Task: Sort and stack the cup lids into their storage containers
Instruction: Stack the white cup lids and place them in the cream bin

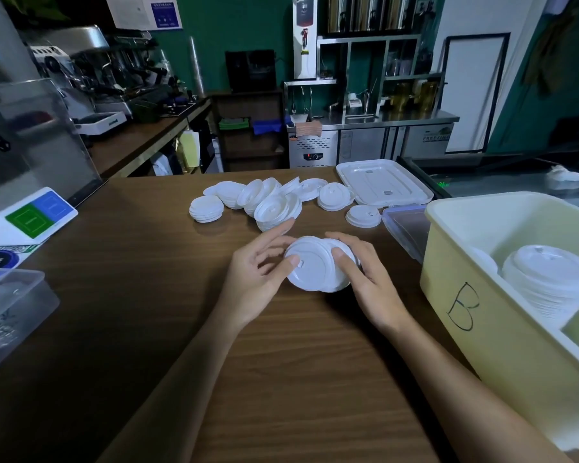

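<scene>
- Forearms come in bare from the bottom edge and meet over the middle of the wooden counter [141,312].
- The left hand [258,274] grips a small stack of lids [315,274] from its left side. Its thumb lies on the top face by the sip hole, and its other fingers are loosely curled and a little spread behind the rim.
- The right hand [370,279] grips the same stack from the right, thumb pressed on top and fingers wrapped round the far rim.
- That stack is white, a few lids deep and slightly offset. It sits between the two hands just over the wood, and I cannot tell whether it touches.
- To the right stands a yellow bin [475,262] with a "B" penned on its side. A tall stack of white lids [549,282] lies inside it.
- At the left edge is a clear plastic box [17,305].
- Further back on the left stands a small card [36,213] with a green and a blue square.
- Beyond the hands, a loose pile of lids [258,198] sprawls across the counter, some nested and tipped over.
- One single lid [363,216] lies apart, to the right of the pile.
- A flat white container cover [381,183] lies at the counter's far edge, with a clear cover [405,228] just beside the bin.
- Against the back wall are a coffee machine [91,61] on the left and steel cabinets [365,145] on the right.
</scene>
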